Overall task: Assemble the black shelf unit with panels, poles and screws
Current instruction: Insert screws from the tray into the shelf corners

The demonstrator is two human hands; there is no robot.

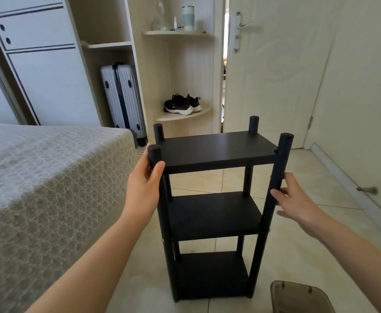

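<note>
Left hand (143, 177) round near-left pole (154, 154), right hand (295, 199) against near-right pole (279, 168)

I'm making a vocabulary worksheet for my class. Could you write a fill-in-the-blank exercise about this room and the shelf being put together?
The black shelf unit has ___ panels.
The left hand grips the top of a near ___.
Left of it stands a ___ with a patterned cover.
A pair of black ___ sits on a corner shelf.
Missing words: three; pole; bed; shoes.
</note>
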